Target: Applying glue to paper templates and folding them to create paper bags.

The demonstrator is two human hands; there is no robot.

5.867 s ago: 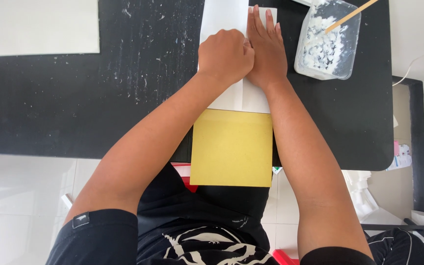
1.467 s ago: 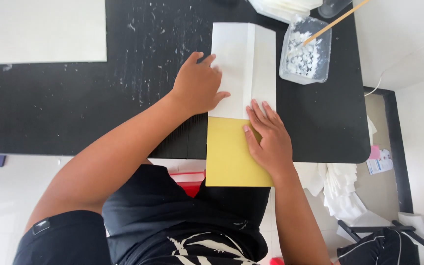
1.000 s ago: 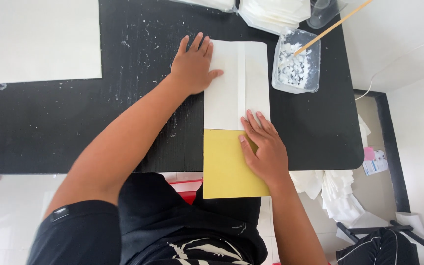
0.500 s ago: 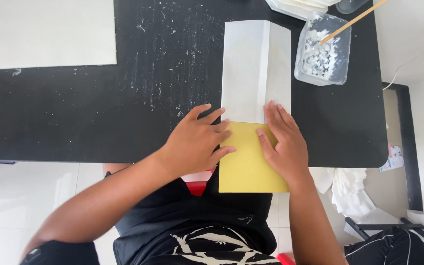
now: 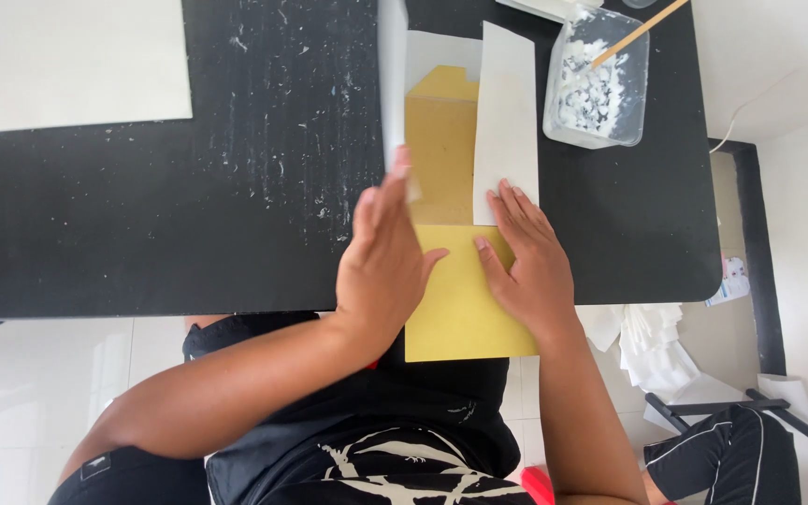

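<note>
Head view: the yellow card lies on the black surface, its near end hanging over the edge. The left hand stands on edge, fingers straight, lifting the left white flap; nothing is pinched. The right hand lies flat and spread, pinning card and right flap. To do this well, I'd press evenly along the fold. A paste tub sits far right.

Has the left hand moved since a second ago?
Yes. The left hand has come back from the far white paper toward the table's near edge, beside the yellow sheet.
</note>
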